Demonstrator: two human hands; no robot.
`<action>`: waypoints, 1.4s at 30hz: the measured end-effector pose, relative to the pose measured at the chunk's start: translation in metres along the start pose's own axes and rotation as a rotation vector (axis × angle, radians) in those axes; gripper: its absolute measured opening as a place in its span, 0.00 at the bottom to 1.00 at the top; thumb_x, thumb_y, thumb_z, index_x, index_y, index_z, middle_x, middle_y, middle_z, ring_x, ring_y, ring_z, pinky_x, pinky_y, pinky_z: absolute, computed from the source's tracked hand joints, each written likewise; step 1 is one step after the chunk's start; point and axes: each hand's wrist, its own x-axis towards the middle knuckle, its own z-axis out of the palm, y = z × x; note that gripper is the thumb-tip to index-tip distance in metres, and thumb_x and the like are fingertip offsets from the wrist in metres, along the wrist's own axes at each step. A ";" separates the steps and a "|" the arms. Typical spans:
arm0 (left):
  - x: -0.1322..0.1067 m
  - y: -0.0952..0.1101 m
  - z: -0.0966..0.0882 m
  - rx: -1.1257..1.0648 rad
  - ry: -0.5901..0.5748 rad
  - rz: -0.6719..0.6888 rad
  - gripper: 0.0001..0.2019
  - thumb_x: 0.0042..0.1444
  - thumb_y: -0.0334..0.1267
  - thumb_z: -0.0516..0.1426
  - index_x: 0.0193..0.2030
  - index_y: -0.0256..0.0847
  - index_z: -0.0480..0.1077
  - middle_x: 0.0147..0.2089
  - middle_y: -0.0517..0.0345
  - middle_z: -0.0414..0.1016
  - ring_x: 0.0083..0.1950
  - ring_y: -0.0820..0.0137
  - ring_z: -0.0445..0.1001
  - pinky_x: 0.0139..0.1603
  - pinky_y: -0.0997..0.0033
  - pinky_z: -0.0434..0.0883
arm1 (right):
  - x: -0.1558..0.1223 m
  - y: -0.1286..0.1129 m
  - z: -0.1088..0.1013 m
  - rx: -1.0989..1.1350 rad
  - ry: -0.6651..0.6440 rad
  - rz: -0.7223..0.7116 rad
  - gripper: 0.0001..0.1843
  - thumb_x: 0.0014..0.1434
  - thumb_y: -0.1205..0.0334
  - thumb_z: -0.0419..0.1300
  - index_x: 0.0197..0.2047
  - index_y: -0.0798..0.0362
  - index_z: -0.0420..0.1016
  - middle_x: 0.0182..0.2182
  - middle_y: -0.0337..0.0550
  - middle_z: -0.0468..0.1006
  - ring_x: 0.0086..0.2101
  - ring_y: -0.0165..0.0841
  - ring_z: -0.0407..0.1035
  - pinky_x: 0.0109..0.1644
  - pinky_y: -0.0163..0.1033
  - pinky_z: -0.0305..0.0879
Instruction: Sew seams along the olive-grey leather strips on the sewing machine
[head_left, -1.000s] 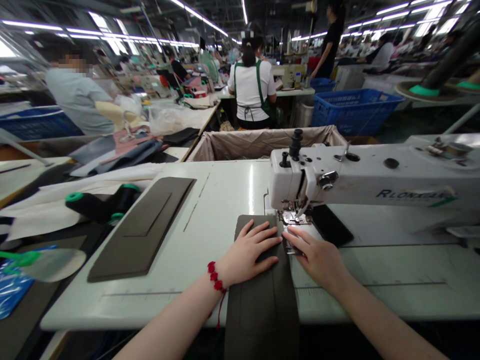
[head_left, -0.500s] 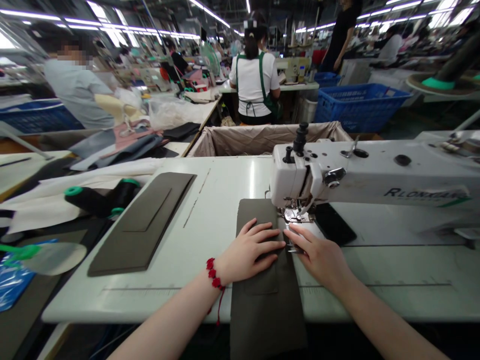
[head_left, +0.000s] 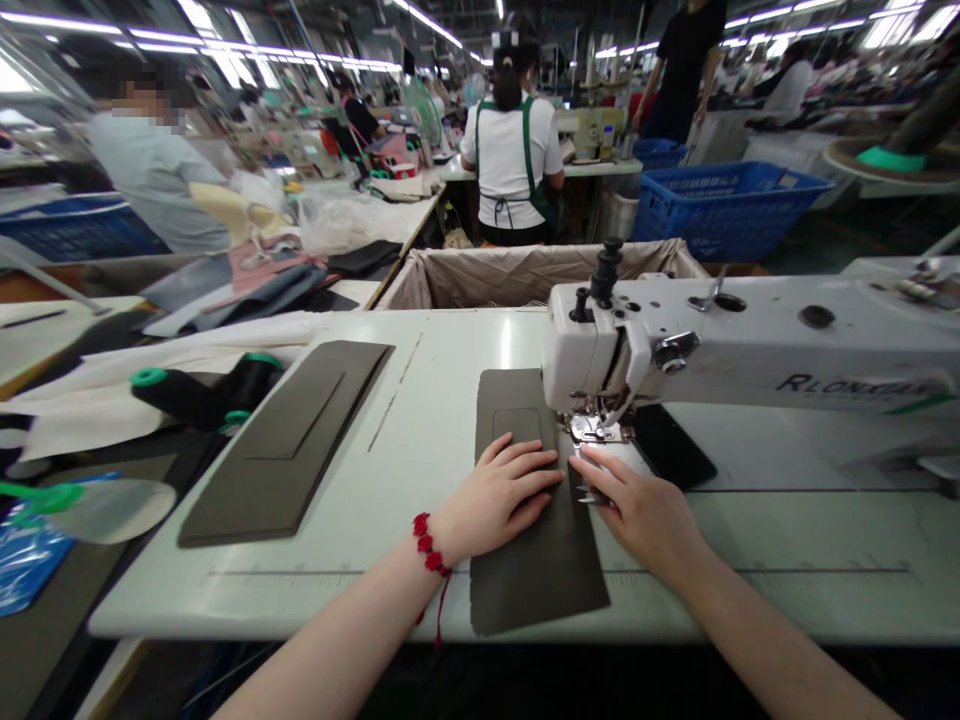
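A dark olive fabric panel (head_left: 536, 590) with a stitched rectangular outline lies lengthwise on the machine table, its right edge beside the presser foot (head_left: 596, 428) of the white sewing machine (head_left: 712, 340). My left hand (head_left: 499, 500) rests flat on the panel, fingers spread and pointing toward the foot. My right hand (head_left: 645, 510) is just in front of the foot, its index fingertip by the panel's edge. From under its curled fingers poke the pointed metal blades of thread snips (head_left: 589, 495); the rest of them is hidden in the palm.
A stack of similar olive panels (head_left: 300, 440) lies on the left of the table (head_left: 420, 400). Black thread cones (head_left: 199, 393) sit beyond it. A dark phone-like slab (head_left: 675, 447) lies behind the foot. A cloth-lined bin (head_left: 457, 280) adjoins the far edge; a co-worker (head_left: 514, 150) sits beyond.
The panel has slid away from me, past the foot, so its near end now lies on the table. My left hand stays on it, slightly nearer its near end; my right hand barely moved.
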 end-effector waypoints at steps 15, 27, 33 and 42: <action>0.000 -0.006 0.006 0.061 0.053 -0.025 0.17 0.68 0.38 0.48 0.61 0.51 0.64 0.67 0.60 0.61 0.69 0.64 0.56 0.70 0.51 0.50 | 0.000 0.001 0.000 -0.013 0.010 0.000 0.30 0.60 0.68 0.53 0.64 0.40 0.62 0.64 0.35 0.63 0.42 0.33 0.75 0.40 0.39 0.73; 0.000 -0.008 0.009 0.059 0.101 -0.093 0.17 0.66 0.35 0.50 0.60 0.49 0.65 0.64 0.60 0.65 0.67 0.63 0.59 0.69 0.52 0.54 | -0.001 0.000 -0.001 -0.010 0.001 0.001 0.30 0.59 0.69 0.53 0.64 0.41 0.62 0.64 0.35 0.62 0.43 0.34 0.75 0.41 0.39 0.73; 0.001 -0.008 0.009 0.061 0.107 -0.111 0.18 0.65 0.35 0.51 0.62 0.48 0.63 0.64 0.59 0.65 0.66 0.63 0.60 0.69 0.54 0.55 | 0.000 0.000 0.000 -0.012 0.008 -0.001 0.31 0.59 0.69 0.53 0.65 0.41 0.62 0.64 0.37 0.63 0.43 0.34 0.75 0.41 0.39 0.73; 0.001 -0.010 0.012 0.101 0.121 -0.201 0.20 0.66 0.40 0.51 0.64 0.47 0.60 0.68 0.58 0.60 0.68 0.64 0.57 0.71 0.55 0.52 | -0.001 0.001 0.000 -0.009 -0.002 -0.004 0.30 0.61 0.68 0.53 0.65 0.41 0.61 0.64 0.36 0.62 0.44 0.34 0.74 0.42 0.39 0.73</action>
